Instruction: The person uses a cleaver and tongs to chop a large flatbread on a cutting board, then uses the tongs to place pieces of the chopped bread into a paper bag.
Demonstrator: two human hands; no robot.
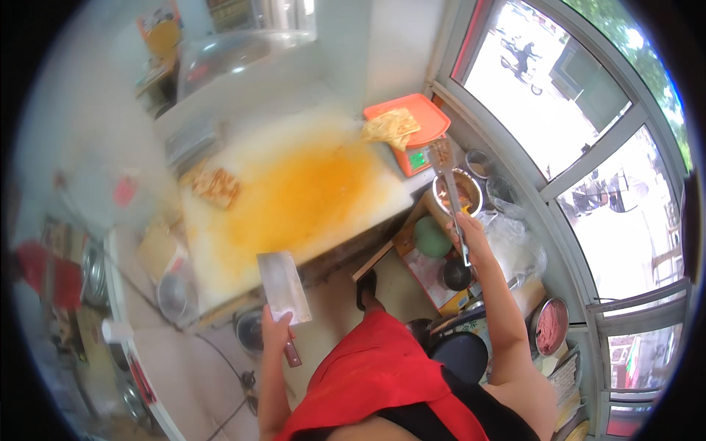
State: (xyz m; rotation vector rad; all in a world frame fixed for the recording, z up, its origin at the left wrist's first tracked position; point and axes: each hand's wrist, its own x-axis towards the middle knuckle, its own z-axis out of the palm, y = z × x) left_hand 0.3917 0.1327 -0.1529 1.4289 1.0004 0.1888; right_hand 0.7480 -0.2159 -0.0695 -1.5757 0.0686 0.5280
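My left hand [277, 329] grips a cleaver [284, 286] with a wide steel blade and a wooden handle, its blade over the near edge of a large white cutting board [215, 270]. In my right hand [470, 238] is a long metal spatula [453, 193], held above a steel pot [477, 193] of reddish sauce. Brownish food clings to the spatula's slotted head. A browned flatbread piece [216, 187] lies at the board's left, and an orange stain covers its middle. Folded flatbread [392, 127] rests on an orange tray [433, 118] on the scale.
The orange digital scale [411, 162] stands by the window. Clear plastic bags [510, 245], a green round object [432, 237] and a dark pan [460, 355] are on my right. A bowl of pink minced filling [550, 328] sits farther back. Cables [220, 355] run at lower left.
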